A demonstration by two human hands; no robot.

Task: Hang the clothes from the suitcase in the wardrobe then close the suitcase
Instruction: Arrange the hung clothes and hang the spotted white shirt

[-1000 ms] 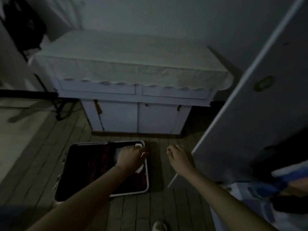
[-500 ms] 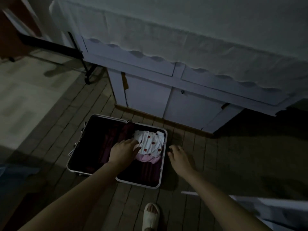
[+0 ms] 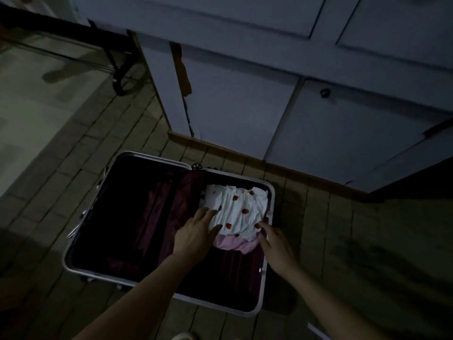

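- The suitcase (image 3: 169, 241) lies open on the brick-patterned floor (image 3: 318, 217), its pale rim framing a dark maroon lining, just near of a white cabinet (image 3: 245, 106).
- In the far right corner of the case sits a white garment with red dots (image 3: 239, 208), bunched up, with a pink garment (image 3: 235, 244) showing under its near edge.
- The left hand (image 3: 193, 238) rests on the left edge of the white garment; its fingers are straight and slightly spread, with the tips on the cloth and not curled round it.
- The right hand (image 3: 275, 244) is at the garment's right near edge, beside the case's right rim; its fingers reach forward with the tips touching the cloth, but whether they pinch it cannot be told in this dim light.
- So the white garment lies between the two hands, mostly far of the fingertips.
- The left half of the case is so dark that its contents cannot be made out.
- The cabinet's top is cut off by the far edge of the view, and a dark stand (image 3: 120, 69) at far left is only partly seen.
- A pale shoe tip (image 3: 182, 336) is cropped at the near edge.
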